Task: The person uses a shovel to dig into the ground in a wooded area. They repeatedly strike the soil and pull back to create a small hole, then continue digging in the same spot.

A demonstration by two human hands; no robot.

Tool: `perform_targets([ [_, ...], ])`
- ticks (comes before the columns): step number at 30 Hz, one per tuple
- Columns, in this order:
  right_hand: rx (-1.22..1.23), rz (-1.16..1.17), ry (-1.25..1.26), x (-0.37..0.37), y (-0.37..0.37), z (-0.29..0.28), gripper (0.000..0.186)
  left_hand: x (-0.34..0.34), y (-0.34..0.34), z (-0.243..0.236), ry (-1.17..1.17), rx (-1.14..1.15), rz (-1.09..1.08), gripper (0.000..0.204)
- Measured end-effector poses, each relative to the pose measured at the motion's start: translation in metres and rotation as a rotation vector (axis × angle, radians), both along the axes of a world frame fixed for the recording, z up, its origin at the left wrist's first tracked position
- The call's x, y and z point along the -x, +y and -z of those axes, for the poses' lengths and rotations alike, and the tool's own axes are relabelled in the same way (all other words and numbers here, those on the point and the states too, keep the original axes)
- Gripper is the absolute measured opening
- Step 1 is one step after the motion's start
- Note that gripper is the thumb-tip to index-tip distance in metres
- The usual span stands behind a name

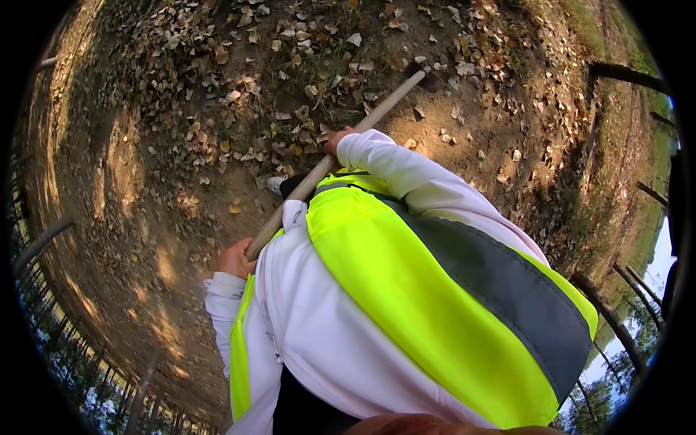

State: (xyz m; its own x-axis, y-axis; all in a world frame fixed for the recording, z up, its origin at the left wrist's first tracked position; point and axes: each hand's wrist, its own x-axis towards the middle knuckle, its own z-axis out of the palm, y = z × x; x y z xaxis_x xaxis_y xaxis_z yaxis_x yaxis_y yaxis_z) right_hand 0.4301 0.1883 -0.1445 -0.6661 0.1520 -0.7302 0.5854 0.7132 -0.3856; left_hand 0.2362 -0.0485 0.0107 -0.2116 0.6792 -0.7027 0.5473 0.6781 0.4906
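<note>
A long-handled tool with a pale wooden shaft [391, 101] runs slantwise across the front of my body, from lower left to upper right. At its far end, against the ground, is a small dark head; shadow hides its shape, so I cannot tell the kind of tool. Low on the left, my left hand [233, 259] is closed round the near end of the shaft. My right hand [338, 139] grips the shaft further up, about midway, with its fingers partly hidden behind the white sleeve [399, 163].
Bare brown soil [210, 217] with scattered dry leaves [290, 43] and some grass lies around me. One shoe [275, 184] shows beside the shaft. Tree trunks [612, 319] stand along the right and lower left rims. I wear a yellow vest [377, 246] with grey bands.
</note>
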Motion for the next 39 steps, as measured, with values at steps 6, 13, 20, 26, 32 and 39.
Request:
perform_targets([
  [6, 0.042, -0.113, 0.140, 0.027, -0.050, 0.012, 0.034, -0.006, 0.004, -0.072, 0.299, 0.199, 0.193, 0.032],
  [13, 0.145, -0.144, 0.052, 0.044, -0.056, 0.008, 0.042, -0.003, -0.008, -0.079, 0.378, 0.056, 0.196, 0.035],
  [20, 0.055, -0.116, -0.061, 0.003, -0.009, 0.020, 0.046, -0.024, 0.013, -0.029, 0.282, 0.060, 0.134, 0.033],
  [26, -0.014, -0.173, -0.142, -0.002, 0.009, 0.063, 0.047, -0.037, 0.031, -0.012, 0.255, 0.047, 0.206, 0.035],
  [32, 0.076, -0.210, -0.040, 0.031, -0.033, 0.037, 0.038, -0.013, -0.031, -0.024, 0.215, 0.001, 0.131, 0.031],
  [39, 0.065, -0.311, -0.068, 0.030, -0.037, 0.065, 0.034, -0.014, -0.044, 0.001, -0.014, -0.114, -0.155, 0.030],
])
